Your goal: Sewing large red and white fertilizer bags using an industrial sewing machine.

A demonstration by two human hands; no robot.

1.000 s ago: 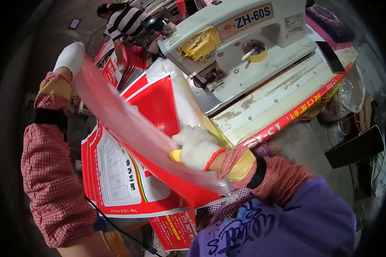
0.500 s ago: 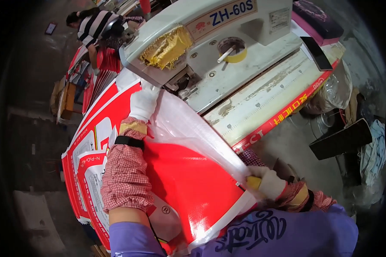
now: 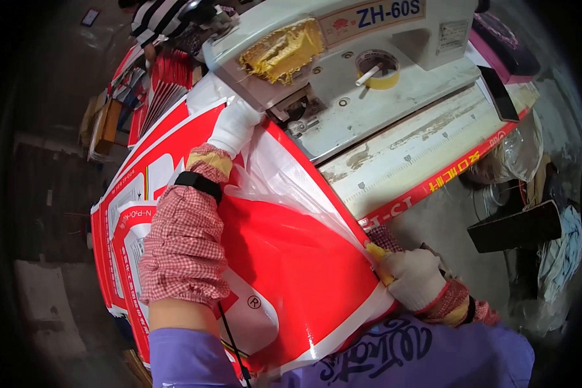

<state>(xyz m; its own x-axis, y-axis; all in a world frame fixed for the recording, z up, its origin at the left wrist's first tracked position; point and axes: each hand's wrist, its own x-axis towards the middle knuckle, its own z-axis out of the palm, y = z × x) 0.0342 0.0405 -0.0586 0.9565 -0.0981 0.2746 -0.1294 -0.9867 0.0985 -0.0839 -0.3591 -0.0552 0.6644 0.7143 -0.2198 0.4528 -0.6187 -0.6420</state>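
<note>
Holding a big red and white bag [image 3: 304,258] by its edge, two gloved hands work close to the sewing machine [image 3: 333,119]. The bag is on the person's side of the sewing machine.

The left hand [image 3: 236,129] grips one end of the edge, just beside the left end of the sewing machine. The right hand [image 3: 415,279] pinches the other end, nearer the person than the sewing machine. The hands are well apart.

What looks done: the edge is pulled straight between the hands, with a thin whitish layer [image 3: 275,168] inside it. What looks not done: I see no stitches along that edge, so I think it is not sewn. The bit right by the left hand is too hard to see, so I cannot tell there.

More printed bags [image 3: 130,204] lie to the left of the sewing machine, partly under the left arm. I cannot tell if those are finished. A roll of tape [image 3: 389,81] sits on the sewing machine, and a black phone [image 3: 498,94] lies near its right end.
</note>
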